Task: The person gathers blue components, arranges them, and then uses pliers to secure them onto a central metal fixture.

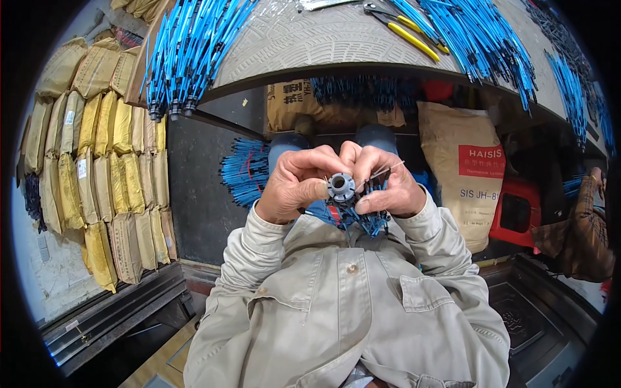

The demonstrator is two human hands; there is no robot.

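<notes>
Over my lap, my left hand (294, 184) is closed, thumb and fingers against the side of a grey round part (341, 187) with a notched rim and a raised hollow centre. Close on its other side, my right hand (388, 183) is curled around several thin black pieces, with thin light wire ends sticking out past the fingers. Below both hands hangs a bunch of blue strands (373, 222) with black ends. Whether these strands join the grey part is hidden by the fingers.
A worktable (291, 48) ahead carries blue bundles (194, 52) and yellow-handled pliers (414, 39). More blue strands (244, 171) lie beside my legs. A large paper sack (453, 129) and a red stool (517, 213) stand right, near another person's sleeve (585, 220). Stacked sacks (97, 168) line the left.
</notes>
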